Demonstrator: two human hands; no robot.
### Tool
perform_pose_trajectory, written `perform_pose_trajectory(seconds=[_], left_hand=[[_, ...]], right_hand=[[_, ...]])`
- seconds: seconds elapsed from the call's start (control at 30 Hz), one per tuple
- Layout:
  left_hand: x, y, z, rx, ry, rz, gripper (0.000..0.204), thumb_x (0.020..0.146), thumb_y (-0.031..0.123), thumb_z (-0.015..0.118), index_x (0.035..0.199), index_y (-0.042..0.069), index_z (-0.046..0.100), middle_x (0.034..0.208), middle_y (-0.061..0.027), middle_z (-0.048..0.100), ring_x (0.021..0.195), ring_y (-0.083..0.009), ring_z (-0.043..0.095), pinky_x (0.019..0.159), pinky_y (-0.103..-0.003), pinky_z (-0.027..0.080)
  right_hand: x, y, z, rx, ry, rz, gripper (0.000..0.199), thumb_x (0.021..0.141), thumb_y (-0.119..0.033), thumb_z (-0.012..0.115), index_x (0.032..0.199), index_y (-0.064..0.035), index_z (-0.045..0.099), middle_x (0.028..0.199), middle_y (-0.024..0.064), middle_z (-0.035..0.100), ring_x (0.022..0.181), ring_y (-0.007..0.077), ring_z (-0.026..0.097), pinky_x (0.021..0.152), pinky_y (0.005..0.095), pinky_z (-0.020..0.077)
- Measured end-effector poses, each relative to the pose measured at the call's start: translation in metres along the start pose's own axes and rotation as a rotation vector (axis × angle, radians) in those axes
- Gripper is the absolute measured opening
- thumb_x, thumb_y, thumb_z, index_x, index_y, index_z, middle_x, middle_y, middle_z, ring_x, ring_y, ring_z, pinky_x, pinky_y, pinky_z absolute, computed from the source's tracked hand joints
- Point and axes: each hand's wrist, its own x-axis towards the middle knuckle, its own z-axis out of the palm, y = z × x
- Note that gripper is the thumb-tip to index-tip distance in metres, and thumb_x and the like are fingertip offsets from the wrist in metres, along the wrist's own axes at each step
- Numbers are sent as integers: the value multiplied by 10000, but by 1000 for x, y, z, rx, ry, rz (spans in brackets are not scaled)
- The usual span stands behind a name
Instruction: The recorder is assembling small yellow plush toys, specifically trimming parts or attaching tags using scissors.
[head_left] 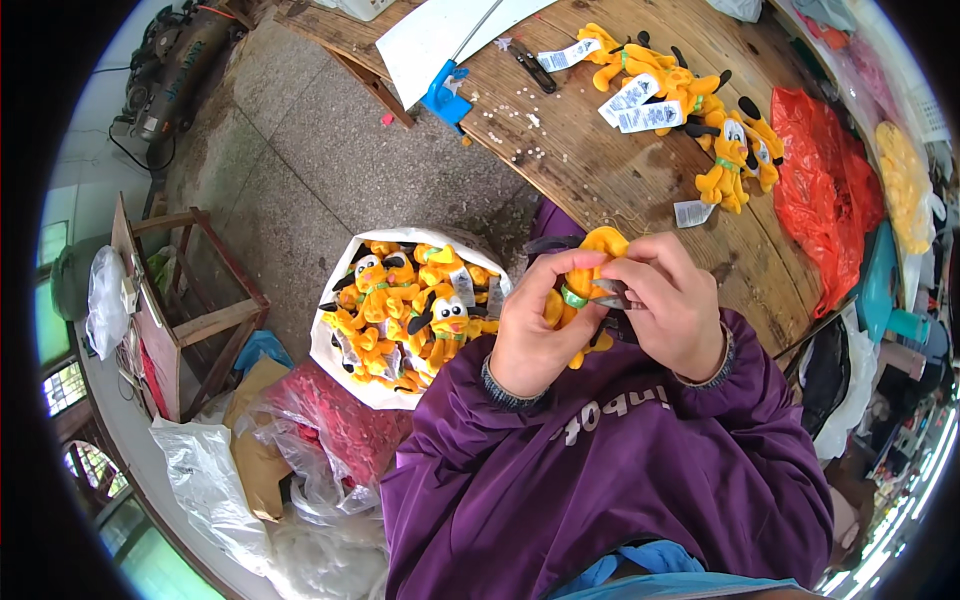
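Observation:
Over my lap I hold a yellow plush dog [603,240] with black ears and a green collar. My left hand [530,325] is closed around its body. Against the dog's collar side, my right hand [672,305] is closed in a pinch. A small dark grey piece shows between its fingers, too covered to name. Several matching plush dogs [733,150] with white tags lie on the wooden table ahead of my hands. To my left, a white sack [326,345] is filled with more of these dogs.
On the wooden table [620,190] lie a black-handled cutter [531,66], a blue tool stand [446,98], white bits and a red plastic bag [815,190]. A wooden stool frame [222,322] stands at the left. Clear plastic bags [330,430], one with red pieces, lie at lower left.

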Motion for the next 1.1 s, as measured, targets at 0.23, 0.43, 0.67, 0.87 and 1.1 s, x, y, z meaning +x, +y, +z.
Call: perform_pose_trajectory(seconds=[0.23,0.43,0.67,0.87,1.1], left_hand=[[4,-4,0,164,0,223,325,765,-49,733,1073,38,670,975,-82,619,801,-132,555,696,-247,456],[2,-11,-2,180,46,235,245,767,-43,739,995,37,699,931,-69,589,763,-131,538,664,-229,437],[1,-10,-2,119,136,171,223,790,-73,703,994,14,678,932,-60,553,764,-131,525,671,-203,431],[4,-7,-2,268,209,290,229,742,-20,757,962,30,711,878,-78,583,716,-142,525,620,-225,431],[3,-6,-2,348,211,288,236,729,-19,754,957,24,713,860,-83,580,708,-148,526,615,-223,431]], right_hand=[[6,2,-3,434,-71,153,50,873,-48,639,897,-7,625,865,51,564,594,100,444,506,212,339],[6,-5,-6,969,-142,747,41,874,-43,625,880,-3,617,782,42,572,551,95,428,484,210,320],[4,1,-12,441,-47,310,117,846,-44,658,946,12,635,743,41,602,509,116,430,482,218,341],[-6,-3,-6,199,-86,191,208,787,-44,726,975,5,651,762,55,635,517,135,484,483,232,378],[-4,-3,-3,170,-89,171,214,756,-45,758,942,-8,660,788,54,653,528,136,514,486,244,397]])
